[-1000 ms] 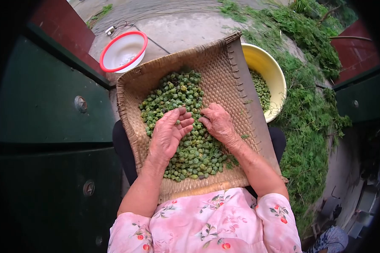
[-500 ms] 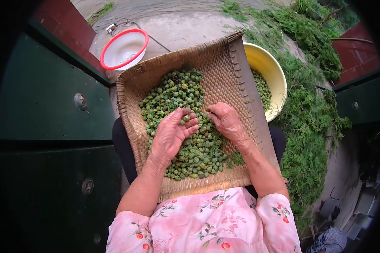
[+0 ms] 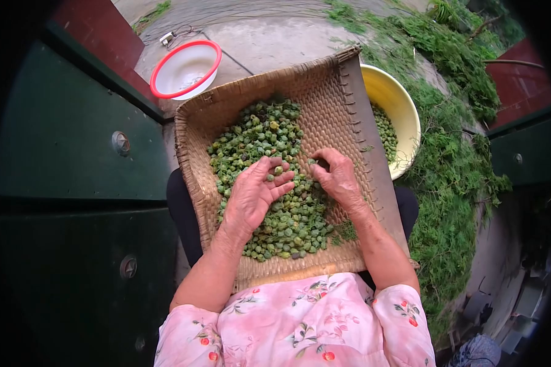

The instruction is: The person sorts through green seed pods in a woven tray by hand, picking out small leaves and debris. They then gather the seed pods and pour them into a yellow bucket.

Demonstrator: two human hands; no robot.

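Observation:
A woven winnowing basket rests across my lap, tilted, with a heap of small green cones in it. Over the heap, my left hand is cupped palm up, its curled fingers holding a few green cones. To its right, my right hand is closed in a pinch above the weave, with a small green bit, seemingly a cone, at the thumb and fingertip. Leafy green scraps lie beside the heap, below my right wrist.
Beyond the basket's right edge stands a yellow basin partly filled with green cones. A white basin with a red rim is on the concrete at the far left. Cut evergreen branches cover the ground to the right. Dark green door panels flank the left.
My right fingers have curled more and now show a small green bit at their tips. My left hand stays cupped around its cones. The whole view has shifted slightly.

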